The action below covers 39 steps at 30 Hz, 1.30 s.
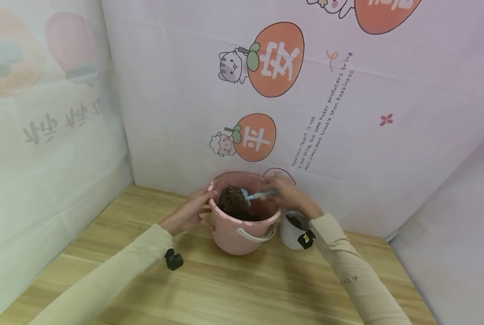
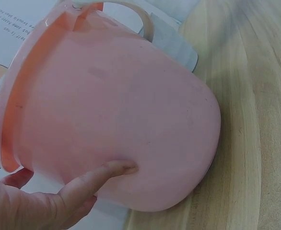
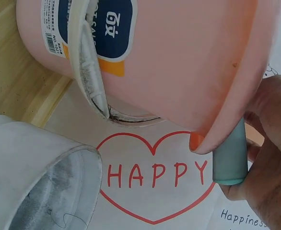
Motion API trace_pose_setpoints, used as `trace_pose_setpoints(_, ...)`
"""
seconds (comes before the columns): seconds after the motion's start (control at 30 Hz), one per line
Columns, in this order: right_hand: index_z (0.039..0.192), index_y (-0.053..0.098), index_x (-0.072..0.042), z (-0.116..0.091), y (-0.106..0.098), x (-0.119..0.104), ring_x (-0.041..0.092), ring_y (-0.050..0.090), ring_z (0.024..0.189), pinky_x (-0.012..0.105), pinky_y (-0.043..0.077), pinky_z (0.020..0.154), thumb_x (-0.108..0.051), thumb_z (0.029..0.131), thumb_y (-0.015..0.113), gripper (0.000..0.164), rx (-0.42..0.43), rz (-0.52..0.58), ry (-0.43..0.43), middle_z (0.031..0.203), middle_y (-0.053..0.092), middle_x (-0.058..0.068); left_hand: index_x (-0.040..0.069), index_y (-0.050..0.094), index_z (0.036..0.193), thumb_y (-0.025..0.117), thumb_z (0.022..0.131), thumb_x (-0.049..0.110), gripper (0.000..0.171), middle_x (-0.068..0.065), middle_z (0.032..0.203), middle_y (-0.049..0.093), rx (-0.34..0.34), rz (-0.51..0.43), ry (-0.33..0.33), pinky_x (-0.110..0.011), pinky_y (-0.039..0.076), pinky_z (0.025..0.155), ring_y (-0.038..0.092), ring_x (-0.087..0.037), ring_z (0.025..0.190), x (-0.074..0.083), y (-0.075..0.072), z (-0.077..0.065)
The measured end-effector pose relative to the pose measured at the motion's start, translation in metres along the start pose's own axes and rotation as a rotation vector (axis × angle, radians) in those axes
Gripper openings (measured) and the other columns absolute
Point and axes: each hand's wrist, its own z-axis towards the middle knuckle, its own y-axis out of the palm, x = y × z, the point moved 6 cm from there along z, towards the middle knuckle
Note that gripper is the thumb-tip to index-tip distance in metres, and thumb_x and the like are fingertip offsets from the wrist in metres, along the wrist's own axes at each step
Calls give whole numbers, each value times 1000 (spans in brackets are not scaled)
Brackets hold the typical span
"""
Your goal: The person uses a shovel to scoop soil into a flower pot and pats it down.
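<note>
A pink bucket [image 1: 234,237] with a white handle stands on the wooden table near the back wall. My left hand [image 1: 189,212] grips its left side, thumb at the rim and the other fingers against the outer wall [image 2: 107,110]. With my right hand [image 1: 286,193] I hold a small garden trowel [image 1: 259,195] by its pale blue grip [image 3: 229,160], over the bucket's right rim. Dark soil [image 1: 232,199] forms a heap at the trowel's blade inside the bucket and hides most of that blade. More soil lies lower in the bucket.
Just right of the bucket stands a white pot [image 1: 290,238] with some dark material inside, close under my right wrist. A white printed cloth [image 1: 177,113] hangs behind and at both sides of the table [image 1: 209,289].
</note>
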Motion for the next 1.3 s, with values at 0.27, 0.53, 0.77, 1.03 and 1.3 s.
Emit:
trace_pose_setpoints(0.27,115,80,-4,-4,-1,-2,35,63,107,54,52,97,-4,86,83,29,114,-68,38,110,75,14,15,13,169,48,110,31,71,-22,172,14,-5,4,-2,-69,61,85,23,-55,151,0,0,0)
trace_pose_setpoints(0.53,110,82,-8,-13,-9,2,32,62,101,49,50,87,-5,85,85,25,202,-106,61,101,74,9,17,14,169,48,110,32,70,-20,174,8,-6,2,-2,-68,62,84,22,-55,151,1,0,0)
trace_pose_setpoints(0.77,115,81,-9,-23,-15,9,34,62,103,51,51,91,-4,86,83,29,201,-112,46,107,75,11,16,15,169,49,110,32,70,-18,174,11,-3,3,-8,-65,64,82,26,-53,151,-1,0,1)
trace_pose_setpoints(1.03,114,81,-7,-33,-30,17,32,64,98,50,53,87,-6,83,86,31,193,-127,41,102,76,10,12,16,168,48,109,31,70,-23,170,15,-13,2,4,-70,61,85,24,-54,151,0,-1,2)
trace_pose_setpoints(1.3,115,80,-6,-44,-36,27,30,65,93,46,54,79,-6,87,83,28,171,-92,63,100,74,11,11,16,168,46,110,30,69,-23,170,16,-21,11,11,-68,62,83,25,-55,150,1,-2,2)
